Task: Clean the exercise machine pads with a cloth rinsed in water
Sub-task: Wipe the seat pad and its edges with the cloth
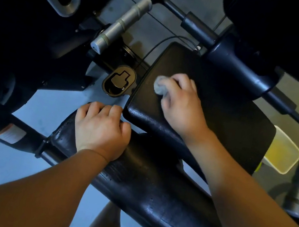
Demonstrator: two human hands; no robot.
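Grey cloth (160, 87) gripped by right hand (182, 108), near seat (229, 117) edge — left hand (101, 130) grips pad (152, 185)

Black vinyl covers the seat pad (215, 109), matt with a faint sheen along its near edge and a fine stitched seam. The leg pad (142, 182) below it gleams glossy, its black skin cracked and pitted. The cloth (160, 87) is soft, grey, crumpled fabric. Dull grey tape wraps the handle (120, 22); the frame tube (237, 63) is dark painted metal, satin-smooth. The tub (280, 134) is translucent white plastic, the floor (47, 99) smooth matt grey.
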